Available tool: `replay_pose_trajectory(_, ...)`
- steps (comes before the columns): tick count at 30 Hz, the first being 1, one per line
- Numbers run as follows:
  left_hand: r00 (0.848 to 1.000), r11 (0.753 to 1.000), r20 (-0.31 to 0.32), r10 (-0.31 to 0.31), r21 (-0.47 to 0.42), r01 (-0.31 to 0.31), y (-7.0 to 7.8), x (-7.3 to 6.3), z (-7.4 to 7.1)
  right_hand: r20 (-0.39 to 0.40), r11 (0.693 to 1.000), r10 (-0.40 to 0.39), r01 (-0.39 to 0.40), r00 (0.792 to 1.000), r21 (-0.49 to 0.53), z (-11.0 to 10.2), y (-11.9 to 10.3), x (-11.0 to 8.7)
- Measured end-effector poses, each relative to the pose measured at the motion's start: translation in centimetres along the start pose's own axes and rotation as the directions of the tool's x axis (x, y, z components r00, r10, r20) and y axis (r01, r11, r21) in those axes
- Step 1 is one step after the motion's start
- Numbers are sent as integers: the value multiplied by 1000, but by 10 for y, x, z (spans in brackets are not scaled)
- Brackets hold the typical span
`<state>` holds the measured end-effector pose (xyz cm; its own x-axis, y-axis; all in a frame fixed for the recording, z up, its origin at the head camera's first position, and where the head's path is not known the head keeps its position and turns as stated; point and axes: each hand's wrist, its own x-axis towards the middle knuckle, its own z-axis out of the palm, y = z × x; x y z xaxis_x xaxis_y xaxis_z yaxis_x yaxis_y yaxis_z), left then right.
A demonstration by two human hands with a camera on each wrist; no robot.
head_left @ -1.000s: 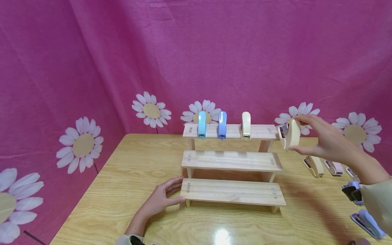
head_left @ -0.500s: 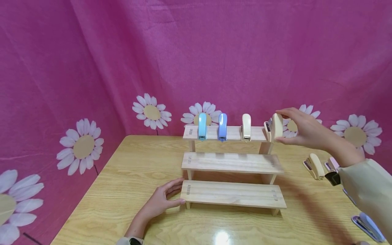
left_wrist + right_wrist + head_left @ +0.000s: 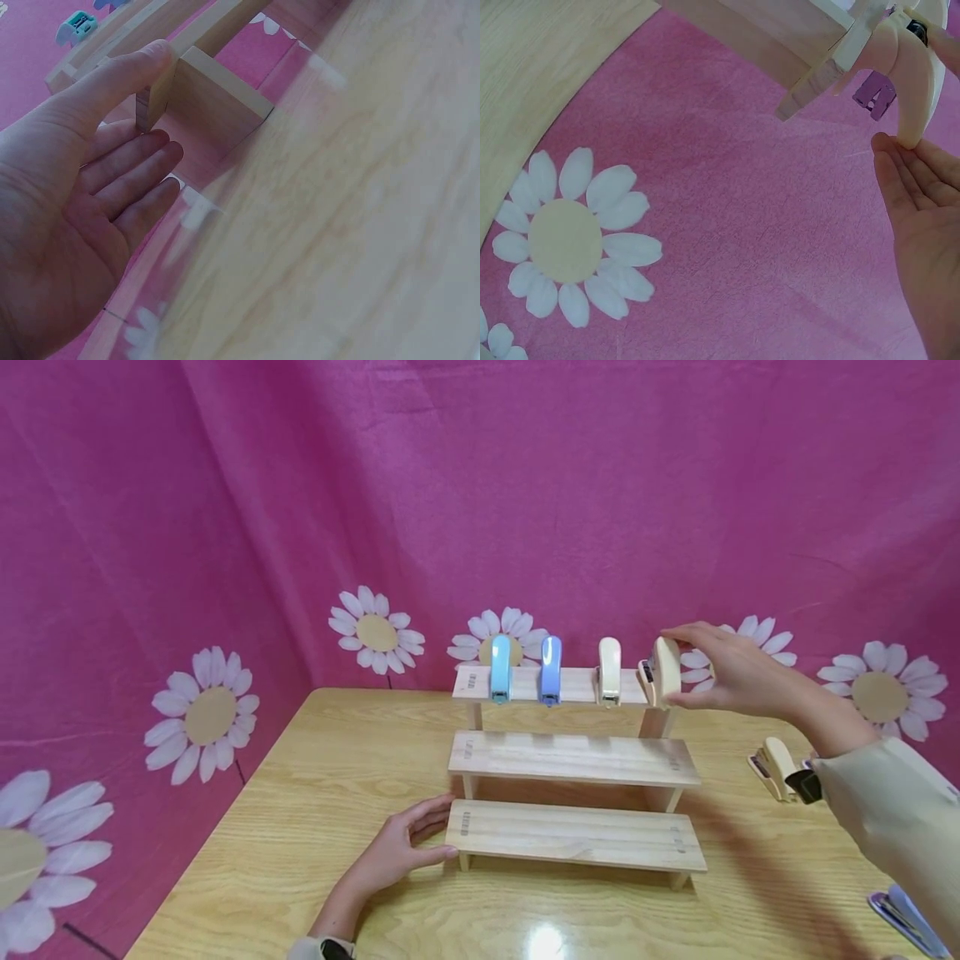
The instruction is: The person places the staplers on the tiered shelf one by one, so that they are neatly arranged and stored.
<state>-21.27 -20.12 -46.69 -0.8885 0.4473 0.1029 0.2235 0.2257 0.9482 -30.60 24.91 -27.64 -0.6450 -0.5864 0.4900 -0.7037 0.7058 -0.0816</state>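
Observation:
At the right end of the top shelf, my right hand [image 3: 738, 672] pinches a cream stapler [image 3: 667, 672] between thumb and fingers. Close up in the right wrist view, the stapler [image 3: 919, 94] is at the shelf's end; whether its base bears on the wood is unclear. My left hand [image 3: 393, 852] rests against the left end of the wooden three-tier stand [image 3: 573, 835]. In the left wrist view, its thumb touches the board's edge and the other fingers extend below. Light blue [image 3: 500, 670], periwinkle [image 3: 551, 672] and off-white [image 3: 610, 672] staplers stand along the top shelf.
On the table right of the stand lies another cream stapler [image 3: 775, 768], partly beside the right wrist's dark band. A lavender stapler [image 3: 909, 920] lies at the lower right, partly hidden by the sleeve. A pink cloth [image 3: 570, 510] with daisies hangs behind the table.
My right hand has carried the cream stapler leftward, from beside the stand to the top shelf's right end. The left hand has stayed at the lowest shelf.

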Motion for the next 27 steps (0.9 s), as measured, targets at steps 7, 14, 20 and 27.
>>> replay_pose_trajectory(7, 1000, 1000, 0, -21, -8, 21, 2, 0, 0, 61, 999, 49, -49, 997, -3, 0, -3, 4)
replay_pose_trajectory(14, 1000, 1000, 0, -13, -8, 13, 1, 0, -1, 75, 997, 73, -74, 994, 2, 2, -2, 3)
replay_pose_trajectory(20, 1000, 1000, -2, -6, -14, 6, -1, 1, -1, 87, 997, 74, -75, 993, 14, 2, 0, 4)
replay_pose_trajectory(27, 1000, 1000, -4, -16, -13, 16, 0, 0, -1, 68, 994, 87, -91, 994, 56, 2, 3, -1)
